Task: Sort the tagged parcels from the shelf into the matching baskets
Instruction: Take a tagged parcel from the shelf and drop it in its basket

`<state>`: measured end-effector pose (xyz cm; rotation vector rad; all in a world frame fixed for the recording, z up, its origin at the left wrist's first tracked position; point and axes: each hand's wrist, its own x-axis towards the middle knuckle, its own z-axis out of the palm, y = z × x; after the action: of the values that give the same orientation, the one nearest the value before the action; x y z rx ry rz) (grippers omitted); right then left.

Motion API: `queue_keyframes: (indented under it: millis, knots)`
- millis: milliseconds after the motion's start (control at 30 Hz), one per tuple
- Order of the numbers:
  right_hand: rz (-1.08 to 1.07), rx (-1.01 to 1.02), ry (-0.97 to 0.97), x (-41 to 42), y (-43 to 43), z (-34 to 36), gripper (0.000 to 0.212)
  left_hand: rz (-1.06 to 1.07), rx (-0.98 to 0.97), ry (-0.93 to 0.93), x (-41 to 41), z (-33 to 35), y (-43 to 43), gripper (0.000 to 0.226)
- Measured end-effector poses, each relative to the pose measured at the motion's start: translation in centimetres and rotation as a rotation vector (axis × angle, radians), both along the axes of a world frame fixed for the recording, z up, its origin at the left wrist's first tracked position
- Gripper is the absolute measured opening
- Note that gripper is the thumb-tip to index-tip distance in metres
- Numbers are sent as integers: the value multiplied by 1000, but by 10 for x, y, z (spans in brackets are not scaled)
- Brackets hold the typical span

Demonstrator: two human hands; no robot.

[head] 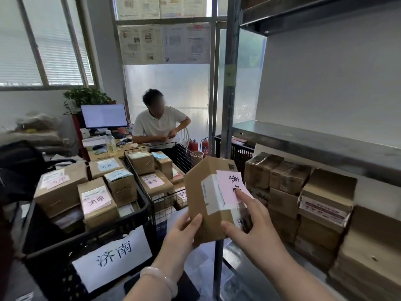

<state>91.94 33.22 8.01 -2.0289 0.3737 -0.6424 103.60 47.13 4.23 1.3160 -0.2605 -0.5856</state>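
Note:
A brown cardboard parcel (200, 196) with a pink handwritten tag (229, 183) is held up in front of me, tilted. My left hand (184, 233) grips its lower left edge. My right hand (249, 222) holds its lower right side, one finger on the pink tag. To the left stands a black plastic basket (43, 242) with a white handwritten sign (112, 257), filled with tagged parcels. Behind it a black wire basket (184, 157) holds more tagged parcels. Stacked brown parcels (288, 192) fill the lower shelf on the right.
The metal shelf unit (314, 140) rises at right, its upright post (230, 83) just behind the parcel. A person sits at a desk (104, 153) with a monitor (104, 116) behind the baskets. Red fire extinguishers (204, 144) stand by the glass partition. Another black crate (238, 151) sits beyond the post.

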Motion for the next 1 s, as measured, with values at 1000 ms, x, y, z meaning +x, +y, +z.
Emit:
queue_keyframes:
  millis: [1000]
  knots:
    - [-114, -297, 118, 190, 13, -4, 87, 87, 749, -875, 169, 33, 66, 77]
